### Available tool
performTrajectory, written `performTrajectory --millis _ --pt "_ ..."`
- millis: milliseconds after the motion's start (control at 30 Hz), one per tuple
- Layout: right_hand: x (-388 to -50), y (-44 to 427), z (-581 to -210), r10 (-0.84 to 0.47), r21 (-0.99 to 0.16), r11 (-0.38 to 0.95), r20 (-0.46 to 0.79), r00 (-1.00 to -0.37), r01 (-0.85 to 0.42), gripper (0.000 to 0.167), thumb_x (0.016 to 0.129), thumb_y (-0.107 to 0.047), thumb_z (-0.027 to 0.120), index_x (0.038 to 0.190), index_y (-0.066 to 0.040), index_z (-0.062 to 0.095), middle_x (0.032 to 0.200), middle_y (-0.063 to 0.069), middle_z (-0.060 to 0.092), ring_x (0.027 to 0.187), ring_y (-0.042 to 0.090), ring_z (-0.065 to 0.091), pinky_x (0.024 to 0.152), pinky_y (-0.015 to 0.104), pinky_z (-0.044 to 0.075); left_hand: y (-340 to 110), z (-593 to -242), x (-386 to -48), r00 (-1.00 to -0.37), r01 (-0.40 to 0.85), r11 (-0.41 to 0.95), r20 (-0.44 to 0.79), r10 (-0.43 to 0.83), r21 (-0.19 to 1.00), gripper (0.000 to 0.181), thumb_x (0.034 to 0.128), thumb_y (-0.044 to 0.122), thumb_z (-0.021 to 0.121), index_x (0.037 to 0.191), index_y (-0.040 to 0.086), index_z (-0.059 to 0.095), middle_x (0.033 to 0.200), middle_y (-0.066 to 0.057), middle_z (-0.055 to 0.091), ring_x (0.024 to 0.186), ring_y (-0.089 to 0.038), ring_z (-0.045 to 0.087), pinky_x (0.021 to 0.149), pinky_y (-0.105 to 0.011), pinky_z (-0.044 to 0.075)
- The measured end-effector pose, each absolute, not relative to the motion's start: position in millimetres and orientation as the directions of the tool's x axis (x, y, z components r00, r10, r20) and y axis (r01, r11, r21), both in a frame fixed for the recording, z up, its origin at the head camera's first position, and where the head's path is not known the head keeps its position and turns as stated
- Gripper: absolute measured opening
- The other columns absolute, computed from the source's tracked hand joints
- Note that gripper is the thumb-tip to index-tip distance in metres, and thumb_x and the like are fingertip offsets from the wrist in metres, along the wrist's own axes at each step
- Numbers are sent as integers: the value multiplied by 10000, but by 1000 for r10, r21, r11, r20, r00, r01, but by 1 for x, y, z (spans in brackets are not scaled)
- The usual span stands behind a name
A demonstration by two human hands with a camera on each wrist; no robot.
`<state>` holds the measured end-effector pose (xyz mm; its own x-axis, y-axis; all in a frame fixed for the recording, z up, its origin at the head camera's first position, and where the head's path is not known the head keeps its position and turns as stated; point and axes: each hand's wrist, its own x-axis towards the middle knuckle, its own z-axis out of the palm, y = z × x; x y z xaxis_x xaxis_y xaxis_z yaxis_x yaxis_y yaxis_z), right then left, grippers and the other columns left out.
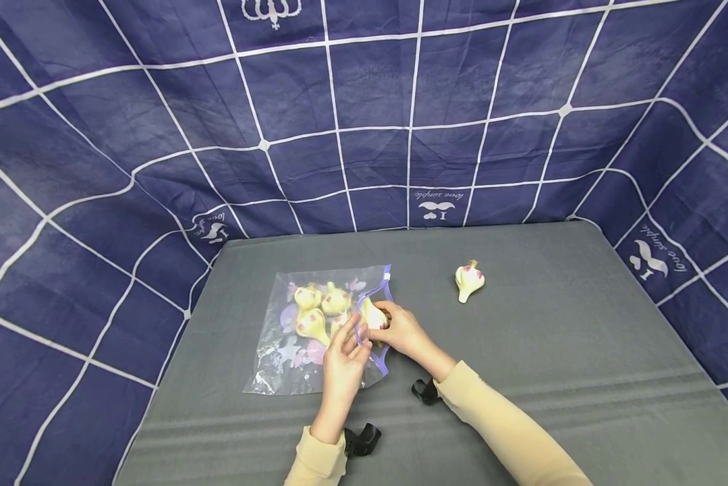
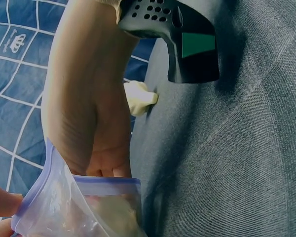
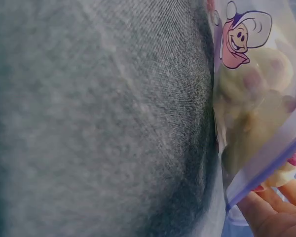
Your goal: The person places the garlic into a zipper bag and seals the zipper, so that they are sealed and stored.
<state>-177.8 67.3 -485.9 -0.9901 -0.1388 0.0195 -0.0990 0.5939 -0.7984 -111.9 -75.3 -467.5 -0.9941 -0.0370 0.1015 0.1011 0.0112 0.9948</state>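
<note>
A clear zip bag [image 1: 262, 368] with a purple zip edge and printed figures lies on the grey table, several garlic bulbs [image 1: 310, 324] inside it. My left hand [image 1: 342, 368] pinches the lip of the bag's mouth, which gapes to the right; its fingers [image 2: 2, 202] show at the edge of the left wrist view. At that mouth, my right hand [image 1: 405, 333] grips a white and pink garlic bulb [image 1: 372, 317], partly inside the bag. The right fingers [image 3: 274, 210] curl around this bulb in the right wrist view, where the bag's film hides part of it.
Another garlic bulb [image 1: 469, 280] lies alone on the grey tabletop [image 1: 552, 324], to the right of the bag. Blue curtains [image 1: 376, 88] with white lines stand behind the table and at both sides. Black wrist mounts [image 1: 362, 440] sit on both wrists.
</note>
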Motion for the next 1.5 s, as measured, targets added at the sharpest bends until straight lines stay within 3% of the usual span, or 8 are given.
performTrajectory --millis 333,600,700,933,1267,1500 --pt "-186 58 -484 -221 -776 612 20 -975 -154 651 773 -184 781 1341 27 545 1308 184 622 1142 318 610 973 455 537 -75 -468 -111 -993 105 4 105 -54 994 528 863 -116 610 1378 -40 518 1447 -221 493 1243 -386 580 983 -301 546" --pt "-196 49 -483 -243 -722 665 30 -970 -189 505 737 -88 745 1206 33 602 1029 138 691 841 219 604 741 355 555 -74 -467 -113 -992 120 -3 120 -51 993 527 859 -122 602 1374 -61 510 1447 -240 490 1238 -395 580 967 -285 554" --pt "-197 44 -483 -232 -704 690 6 -973 -169 484 753 -86 729 1200 38 592 981 140 690 833 232 610 750 378 564 -75 -468 -113 -994 102 -6 102 -46 995 530 864 -120 597 1381 -43 513 1455 -224 488 1246 -375 580 965 -258 552" --pt "-196 40 -482 -209 -716 689 -47 -977 -113 565 810 -93 715 1315 66 518 1118 204 693 1040 335 664 923 479 567 -75 -470 -114 -992 112 -2 112 -51 994 532 860 -123 592 1380 -40 515 1427 -240 505 1234 -379 587 957 -239 554" --pt "-194 48 -484 -201 -778 620 -32 -979 -101 682 749 -47 716 1372 73 466 1163 200 679 1053 303 669 936 430 574 -74 -470 -115 -993 106 -23 105 -45 994 531 866 -115 601 1384 -46 508 1449 -223 497 1245 -373 580 963 -235 546" --pt "-182 65 -482 -193 -854 513 -19 -981 -85 778 754 -135 810 1418 34 441 1278 221 623 1105 316 662 939 385 584 -75 -469 -114 -995 91 -16 91 -41 996 536 860 -122 610 1379 -17 530 1453 -197 505 1249 -367 579 983 -268 536"
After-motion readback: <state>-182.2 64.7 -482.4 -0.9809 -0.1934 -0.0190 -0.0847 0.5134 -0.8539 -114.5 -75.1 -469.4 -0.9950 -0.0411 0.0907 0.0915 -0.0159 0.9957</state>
